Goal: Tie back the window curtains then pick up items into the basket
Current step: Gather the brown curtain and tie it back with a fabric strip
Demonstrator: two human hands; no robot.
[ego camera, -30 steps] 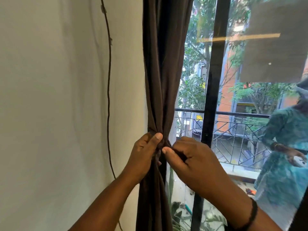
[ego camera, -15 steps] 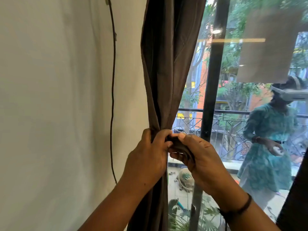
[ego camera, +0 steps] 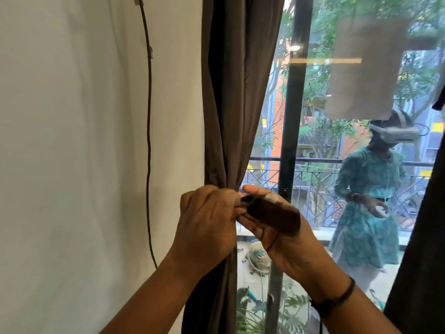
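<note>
At the window's left edge, beside the wall: curtain [ego camera: 231, 104] bunched | our left hand [ego camera: 207, 227] grips the gather, fingers curled | our right hand [ego camera: 284, 239] pinches the dark tie-back strap [ego camera: 277, 216] | basket unseen

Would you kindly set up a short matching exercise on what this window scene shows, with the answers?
Things:
1. brown curtain
2. tie-back strap
3. black cable
4. left hand

States:
A. runs down the white wall
B. gathered into a bunch
C. grips the gathered fabric
D. lies across the right hand

Pairs: 1-B, 2-D, 3-A, 4-C
</note>
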